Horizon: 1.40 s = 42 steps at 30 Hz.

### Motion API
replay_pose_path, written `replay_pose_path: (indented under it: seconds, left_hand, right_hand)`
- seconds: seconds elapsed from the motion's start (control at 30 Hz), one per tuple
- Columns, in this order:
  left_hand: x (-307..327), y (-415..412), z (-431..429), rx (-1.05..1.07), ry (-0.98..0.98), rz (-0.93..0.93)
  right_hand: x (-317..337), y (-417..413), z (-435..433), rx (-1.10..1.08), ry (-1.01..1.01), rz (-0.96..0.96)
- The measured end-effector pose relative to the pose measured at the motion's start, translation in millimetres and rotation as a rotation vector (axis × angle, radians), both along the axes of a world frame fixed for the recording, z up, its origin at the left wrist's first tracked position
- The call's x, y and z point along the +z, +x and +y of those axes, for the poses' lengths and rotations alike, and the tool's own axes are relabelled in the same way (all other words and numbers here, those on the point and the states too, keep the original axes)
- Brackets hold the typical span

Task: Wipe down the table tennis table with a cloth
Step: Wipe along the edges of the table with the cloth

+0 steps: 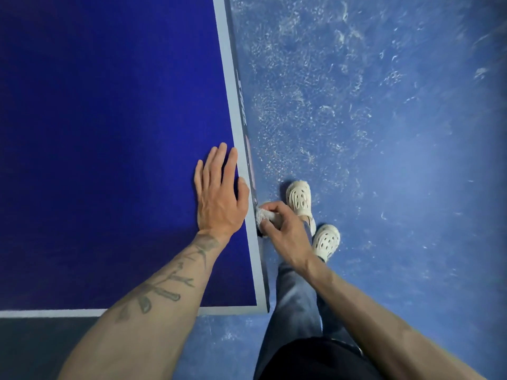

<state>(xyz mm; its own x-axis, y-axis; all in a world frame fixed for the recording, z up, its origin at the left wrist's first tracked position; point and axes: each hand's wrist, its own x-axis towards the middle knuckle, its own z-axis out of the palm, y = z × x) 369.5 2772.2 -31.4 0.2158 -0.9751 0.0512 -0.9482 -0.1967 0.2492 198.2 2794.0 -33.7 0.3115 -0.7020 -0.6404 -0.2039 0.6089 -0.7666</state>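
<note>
While left hand (219,198) flat, right hand (285,230) round cloth (270,216).

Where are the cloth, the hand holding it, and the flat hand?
cloth (265,215): head view, its white bunched middle.
right hand (285,231): head view, back of the hand.
left hand (219,198): head view, back of the hand.

Dim bluish light, dark corners, wide-angle warp

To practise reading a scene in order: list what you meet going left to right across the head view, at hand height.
Table top → left hand → cloth → right hand → pale clog → floor.
</note>
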Motion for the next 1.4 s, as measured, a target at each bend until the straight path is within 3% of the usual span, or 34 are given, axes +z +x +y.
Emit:
replay_pose_path:
  seconds: [0.23,0.43,0.73,0.97,1.23,1.4]
  left_hand:
    - [3,-1,-3,0.0,0.012,-0.005]
    - [19,-6,-17,0.037,0.068,-0.026]
    - [14,42,-143,0.131,0.046,-0.077]
    - [10,66,-251,0.143,0.008,-0.089]
    - [1,83,-324,0.241,-0.025,-0.044]
    - [0,80,-329,0.278,0.006,-0.046]
  right_hand:
    - [1,48,-131,-0.008,-0.108,-0.054]
    - [21,29,-113,0.121,0.001,-0.017]
    - [17,92,-260,0.061,-0.165,0.047]
    - [9,68,-213,0.153,-0.075,-0.003]
    - [-15,120,-347,0.03,-0.161,-0.062]
    - [-5,93,-315,0.14,-0.101,-0.127]
